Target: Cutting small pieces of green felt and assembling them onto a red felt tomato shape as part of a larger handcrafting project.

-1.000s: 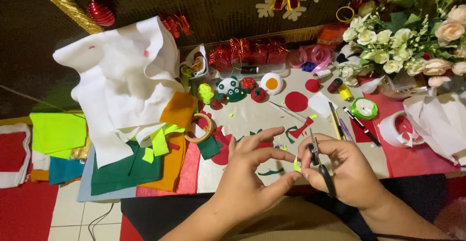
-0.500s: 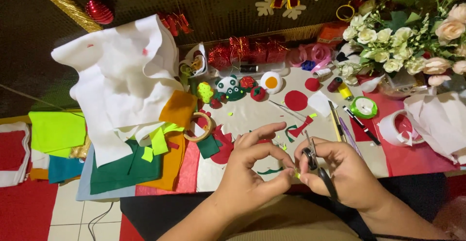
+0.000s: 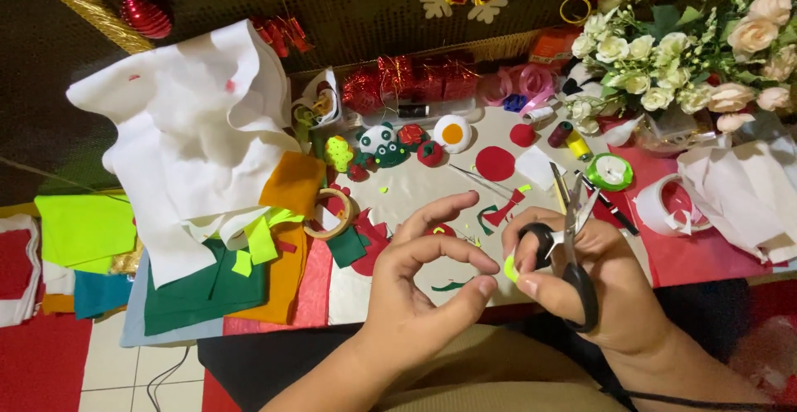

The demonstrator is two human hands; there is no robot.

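Note:
My right hand (image 3: 610, 292) grips black-handled scissors (image 3: 574, 254), whose silver blades point up and away, slightly apart. My left hand (image 3: 419, 292) curls beside it, thumb and forefinger bent into a ring. Their tips pinch a tiny lime-green felt piece (image 3: 510, 268), which sits right against my right thumb. Both hands hover over the near edge of a pale work mat (image 3: 415, 188) strewn with red and green felt scraps. The scissors are clear of the lime piece.
A heap of white, orange, green and lime felt sheets (image 3: 207, 171) lies at left, with a tape ring (image 3: 328, 213) beside it. Small felt figures (image 3: 382, 142), a red felt circle (image 3: 496, 163), pens (image 3: 610, 204), a white tape roll (image 3: 664, 204), red gift boxes (image 3: 398, 80) and a flower bouquet (image 3: 689, 39) crowd the back and right.
The scissors have lifted off the lime felt piece and swung upward with the blades apart. My left hand has drawn slightly left, its fingers curling into a ring.

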